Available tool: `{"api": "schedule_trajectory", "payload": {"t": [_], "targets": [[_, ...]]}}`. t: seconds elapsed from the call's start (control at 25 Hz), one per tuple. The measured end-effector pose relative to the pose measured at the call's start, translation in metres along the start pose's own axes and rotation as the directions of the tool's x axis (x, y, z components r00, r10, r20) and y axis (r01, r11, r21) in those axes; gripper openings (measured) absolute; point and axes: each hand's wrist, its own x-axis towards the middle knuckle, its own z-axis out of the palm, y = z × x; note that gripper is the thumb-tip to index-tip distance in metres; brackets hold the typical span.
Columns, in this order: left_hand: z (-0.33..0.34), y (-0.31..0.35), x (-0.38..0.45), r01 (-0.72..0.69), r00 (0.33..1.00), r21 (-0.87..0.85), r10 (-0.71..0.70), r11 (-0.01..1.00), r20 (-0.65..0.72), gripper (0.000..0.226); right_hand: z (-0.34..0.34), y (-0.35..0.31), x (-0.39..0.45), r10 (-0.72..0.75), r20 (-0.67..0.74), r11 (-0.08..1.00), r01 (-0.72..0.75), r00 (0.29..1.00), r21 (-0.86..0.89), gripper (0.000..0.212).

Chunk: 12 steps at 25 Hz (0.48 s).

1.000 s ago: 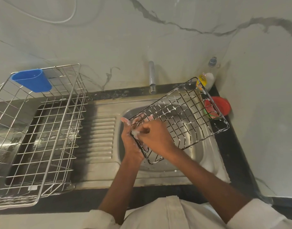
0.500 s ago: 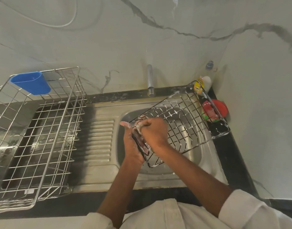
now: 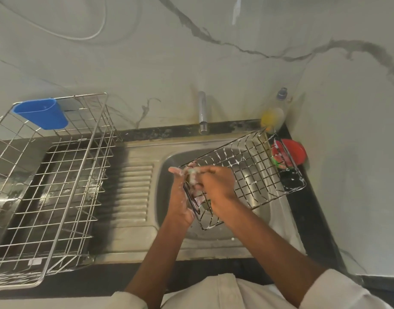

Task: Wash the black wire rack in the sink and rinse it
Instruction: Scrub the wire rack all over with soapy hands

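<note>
While the left hand [image 3: 180, 197] grips the soapy rack's [image 3: 254, 175] edge, right hand [image 3: 216, 184] fingers [image 3: 199, 175] clench a scrubber [image 3: 192, 176].

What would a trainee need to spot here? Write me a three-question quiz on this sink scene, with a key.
1. True or false: the tap is running water onto the rack.
2. Which hand scrubs the rack with a sponge?
A. left hand
B. right hand
C. neither
3. Fill in: the blue cup hangs on the ____ corner of the drying basket.

Key
1. False: no stream shows; the rack carries white suds.
2. B: the left hand holds the rack's near end over the sink.
3. Far left.
</note>
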Motion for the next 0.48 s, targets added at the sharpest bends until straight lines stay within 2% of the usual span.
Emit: {"api": "schedule_trajectory", "payload": {"t": [0.08,0.12,0.16,0.24,0.32,0.36,0.48], "targets": [[0.002,-0.001,-0.003,0.008,1.0,0.081,-0.008,0.997,-0.003,0.087,0.003,0.004,0.017,0.046,-0.203,0.999,-0.046,0.978,0.006,0.01],[0.003,-0.001,-0.003,0.024,1.0,0.119,-0.022,0.993,-0.022,0.089,0.007,0.003,0.021,0.11,-0.236,0.993,-0.097,0.965,0.064,0.009],[0.003,0.0,-0.005,0.037,0.999,0.145,-0.032,0.989,-0.043,0.094,0.012,0.001,0.023,0.189,-0.213,0.977,-0.162,0.959,0.14,0.01],[0.004,0.003,-0.005,0.045,0.998,0.175,-0.035,0.984,-0.058,0.104,0.013,-0.001,0.024,0.336,-0.055,0.916,-0.312,0.94,0.254,0.014],[0.003,0.006,-0.002,0.021,0.998,0.171,-0.011,0.985,-0.061,0.104,0.011,-0.006,0.021,0.389,0.129,0.875,-0.41,0.912,0.258,0.013],[0.002,0.006,-0.002,0.018,0.998,0.167,-0.008,0.986,-0.06,0.103,0.011,-0.006,0.019,0.395,0.156,0.869,-0.423,0.905,0.258,0.012],[0.003,-0.002,-0.003,0.013,0.999,0.161,-0.006,0.987,-0.042,0.106,0.017,0.001,0.027,0.439,0.046,0.869,-0.437,0.897,0.231,0.014]]}}
